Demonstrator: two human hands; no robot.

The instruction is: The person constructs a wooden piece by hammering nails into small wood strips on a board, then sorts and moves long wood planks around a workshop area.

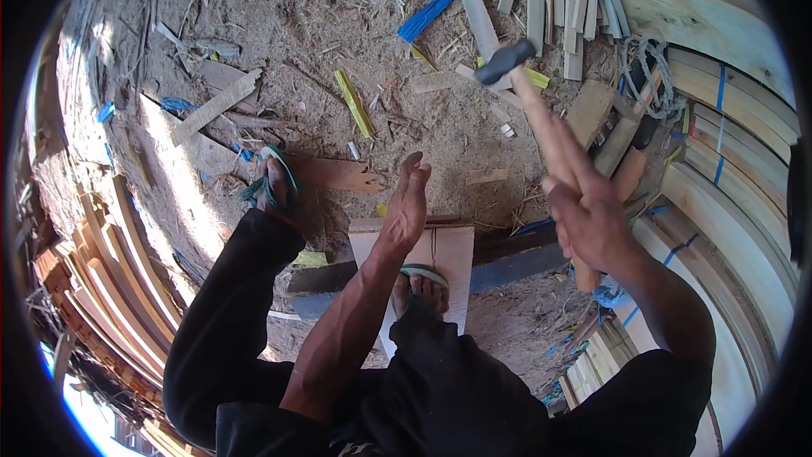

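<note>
A hammer with a dark head (505, 62) and pale wooden handle is raised on the right, gripped in my right hand (586, 224). My left hand (408, 203), fingers extended and apart from the hammer, is above the upper edge of a pale wooden board (452, 313) with a narrow strip along that edge. My right foot (427, 292), in a green-strapped sandal, rests on the board. The board lies across a long dark plank (516, 269).
Stacked planks (727, 203) line the right side, with more timber (127, 279) at the left. Loose slats (558, 0), yellow scraps (353, 101), blue plastic (427, 13) and tangled rope (651, 76) lie on sandy ground. My left foot (275, 182) stands to the left.
</note>
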